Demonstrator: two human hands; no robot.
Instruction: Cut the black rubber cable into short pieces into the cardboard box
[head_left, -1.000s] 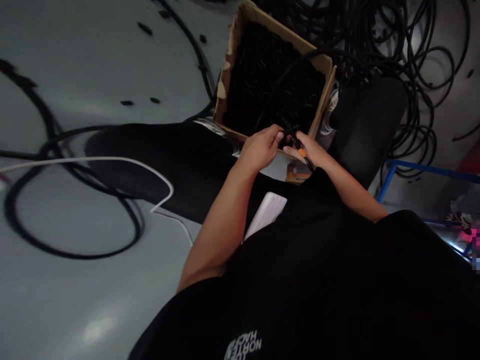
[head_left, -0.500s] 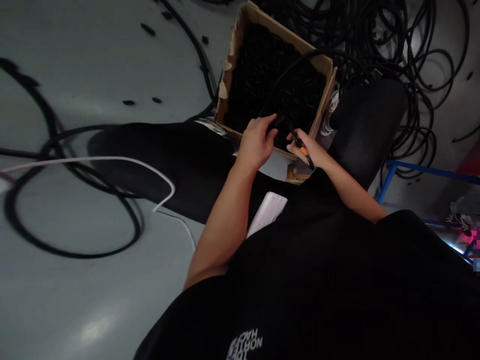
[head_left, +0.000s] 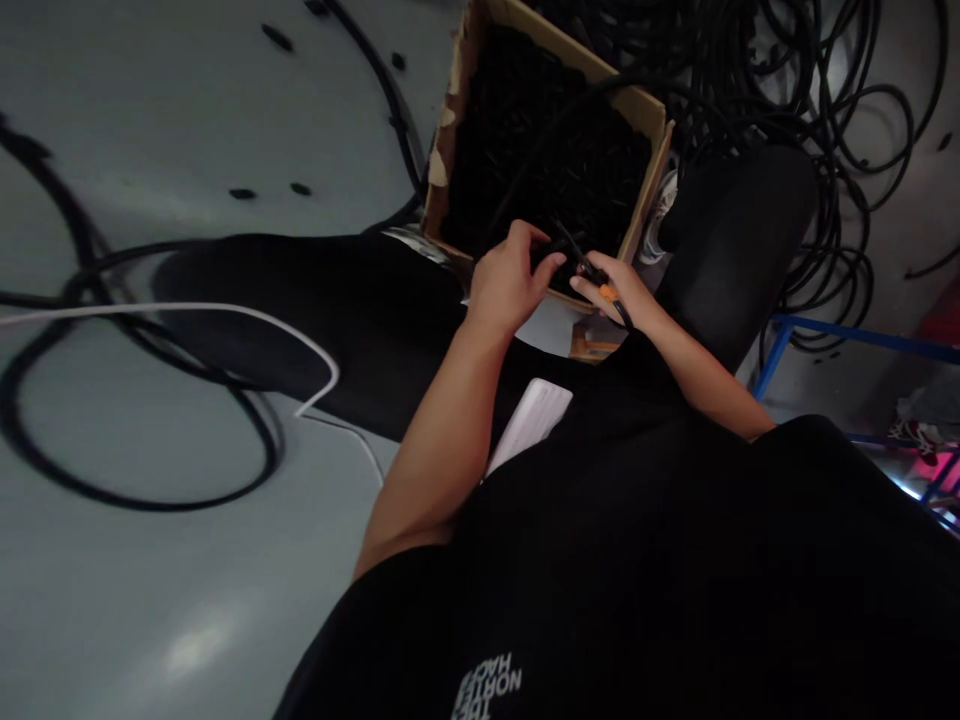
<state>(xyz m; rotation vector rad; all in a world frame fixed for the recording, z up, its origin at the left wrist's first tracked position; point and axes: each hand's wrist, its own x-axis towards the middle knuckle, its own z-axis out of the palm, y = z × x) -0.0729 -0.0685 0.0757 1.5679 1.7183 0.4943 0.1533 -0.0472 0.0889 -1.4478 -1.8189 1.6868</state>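
Note:
Over the near edge of a cardboard box [head_left: 445, 150] full of small black pieces [head_left: 517, 110], my left hand [head_left: 511, 272] is closed on a black cable [head_left: 529, 165]. The cable curves across the box from the coils at the upper right. My right hand [head_left: 611, 285] is wrapped round a cutting tool with black and orange handles [head_left: 608, 293]. Its dark blades point up and left, close to the fingers of my left hand. The dark background partly hides the cable end between the hands.
Black cable coils [head_left: 750, 100] lie on the floor at the upper right, and a looped cable [head_left: 150, 505] at the left. A blue metal frame [head_left: 862, 335] stands right. A white cord [head_left: 247, 308] crosses my leg; a white device [head_left: 532, 420] rests on my lap.
The tool's blades now show more clearly, raised above my right hand. My left hand has turned slightly, and the cable across the box has shifted left.

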